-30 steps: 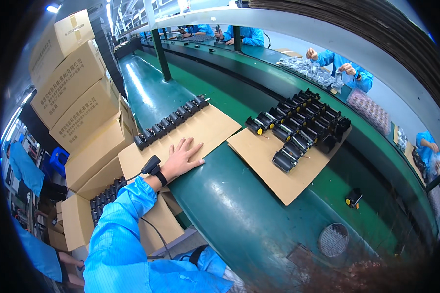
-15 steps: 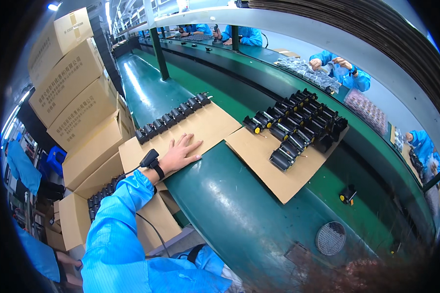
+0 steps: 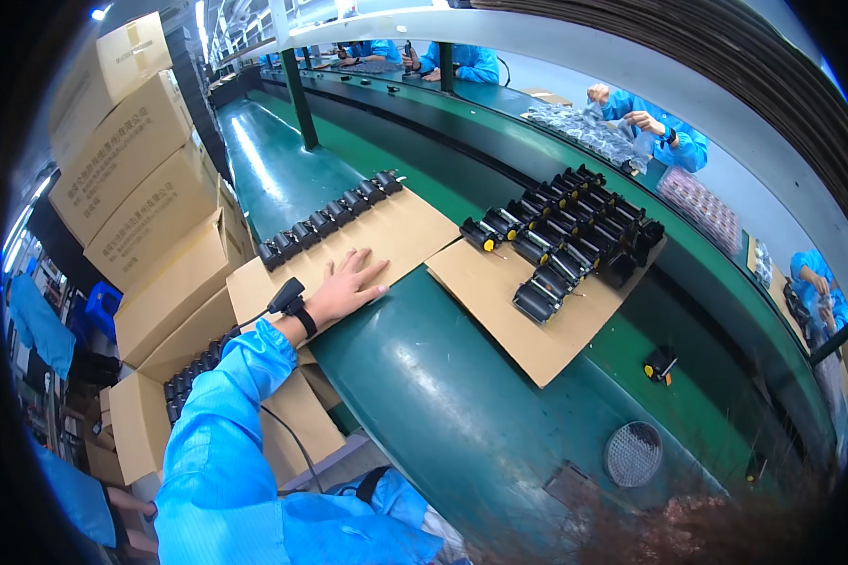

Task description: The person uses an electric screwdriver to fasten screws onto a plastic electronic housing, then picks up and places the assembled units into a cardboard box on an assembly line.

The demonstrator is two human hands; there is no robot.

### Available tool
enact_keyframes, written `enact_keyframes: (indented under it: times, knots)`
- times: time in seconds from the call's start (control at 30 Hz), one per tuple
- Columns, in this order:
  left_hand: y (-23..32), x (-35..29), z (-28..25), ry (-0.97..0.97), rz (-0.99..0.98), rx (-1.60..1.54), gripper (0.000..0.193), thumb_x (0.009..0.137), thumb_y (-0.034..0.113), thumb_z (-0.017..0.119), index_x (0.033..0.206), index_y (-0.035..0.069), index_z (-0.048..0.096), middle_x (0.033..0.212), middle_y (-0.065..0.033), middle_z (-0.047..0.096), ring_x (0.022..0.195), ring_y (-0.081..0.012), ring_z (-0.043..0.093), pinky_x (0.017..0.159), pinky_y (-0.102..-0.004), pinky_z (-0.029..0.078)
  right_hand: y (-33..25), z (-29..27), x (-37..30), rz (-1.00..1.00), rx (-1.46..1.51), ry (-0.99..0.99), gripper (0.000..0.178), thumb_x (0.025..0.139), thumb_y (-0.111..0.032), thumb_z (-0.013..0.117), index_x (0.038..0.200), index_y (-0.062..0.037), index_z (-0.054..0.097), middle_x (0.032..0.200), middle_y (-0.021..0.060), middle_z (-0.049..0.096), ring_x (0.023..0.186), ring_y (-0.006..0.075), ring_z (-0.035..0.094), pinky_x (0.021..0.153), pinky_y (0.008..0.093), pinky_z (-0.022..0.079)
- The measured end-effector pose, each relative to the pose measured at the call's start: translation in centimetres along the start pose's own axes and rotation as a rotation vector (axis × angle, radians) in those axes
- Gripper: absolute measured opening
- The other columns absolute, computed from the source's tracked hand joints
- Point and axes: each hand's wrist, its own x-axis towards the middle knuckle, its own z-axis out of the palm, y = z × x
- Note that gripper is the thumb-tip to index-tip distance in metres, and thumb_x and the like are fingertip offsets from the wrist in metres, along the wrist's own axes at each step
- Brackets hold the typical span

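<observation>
My left hand (image 3: 347,285) lies palm down with its fingers spread on a flat sheet of brown cardboard (image 3: 415,226), near its front edge, and holds nothing. A black strap with a small black device (image 3: 288,296) and a cable is round the wrist. Just beyond the fingers, a row of black cylindrical parts (image 3: 325,223) stands along the sheet's far left edge. A second cardboard sheet (image 3: 499,315) adjoins on the right and bears a block of similar black parts (image 3: 575,226), some with yellow ends. My right hand is out of view.
Large cartons (image 3: 155,207) are stacked at the left; an open box (image 3: 141,424) below holds more black parts. A single black part (image 3: 660,363) lies on the green conveyor. A round, clear-looking dish (image 3: 633,454) sits on the green table (image 3: 424,377). Across, co-workers' hands (image 3: 643,121) handle clear bags.
The whole view has shifted slightly, so things sit a little further left and up. My left hand stays flat on the cardboard. Across the line, a co-worker's hands have moved a little.
</observation>
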Motion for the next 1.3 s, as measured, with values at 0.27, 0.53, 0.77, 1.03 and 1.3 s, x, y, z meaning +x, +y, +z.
enact_keyframes:
  times: [0.27, 0.53, 0.77, 1.03, 1.3]
  knots:
    - [20.0, -2.4, -3.7, 0.245, 0.608, -0.384, 0.061, 0.093, 0.027, 0.071, 0.145, 0.003, 0.050, 0.144, -0.0190, 0.053, 0.137, -0.0376, 0.047, 0.116, -0.0488, 0.034, 0.2, -0.3, 1.3, -0.113, -0.033, -0.195, 0.071, 0.097, -0.078, 0.042, 0.106, -0.0089, 0.054, 0.063, 0.0005, 0.046, 0.047, 0.0103, 0.043, 0.043, 0.0246, 0.035]
    - [41.7, 4.6, 2.7, 0.051, 0.990, -0.520, 0.062, 0.087, 0.008, 0.069, 0.145, 0.004, 0.049, 0.147, -0.0184, 0.050, 0.138, -0.0368, 0.047, 0.113, -0.0479, 0.039, 0.6, 0.2, 1.1, -0.166, -0.083, -0.068, 0.078, 0.095, -0.085, 0.031, 0.105, -0.0098, 0.050, 0.062, 0.0006, 0.048, 0.045, 0.0119, 0.045, 0.044, 0.0264, 0.040]
    - [46.7, 11.9, 6.5, -0.115, 1.296, 0.070, 0.066, 0.079, 0.002, 0.072, 0.143, 0.012, 0.056, 0.151, -0.0094, 0.050, 0.142, -0.0377, 0.044, 0.104, -0.0502, 0.048, 0.3, -0.5, 1.1, -0.108, 0.029, -0.104, 0.077, 0.095, -0.082, 0.038, 0.105, -0.0072, 0.052, 0.063, 0.0045, 0.051, 0.048, 0.0161, 0.049, 0.047, 0.0309, 0.043]
    - [45.2, 11.3, 7.5, 0.255, 1.056, -0.040, 0.061, 0.072, 0.040, 0.087, 0.118, 0.006, 0.067, 0.111, -0.0114, 0.068, 0.105, -0.0323, 0.062, 0.091, -0.0435, 0.052, -0.4, -0.4, 0.8, -0.071, 0.055, 0.000, 0.072, 0.090, -0.079, 0.057, 0.106, -0.0089, 0.055, 0.069, 0.0010, 0.049, 0.050, 0.0099, 0.042, 0.042, 0.0237, 0.034]
    - [45.6, 13.6, 13.5, 0.209, 0.827, -0.007, 0.032, 0.067, 0.030, 0.087, 0.094, 0.017, 0.076, 0.097, -0.0029, 0.066, 0.104, -0.0293, 0.059, 0.086, -0.0424, 0.051, -2.3, 0.8, 0.2, -0.064, -0.063, 0.018, 0.081, 0.094, -0.084, 0.037, 0.098, -0.0085, 0.065, 0.065, 0.0063, 0.054, 0.047, 0.0175, 0.047, 0.045, 0.0281, 0.038]
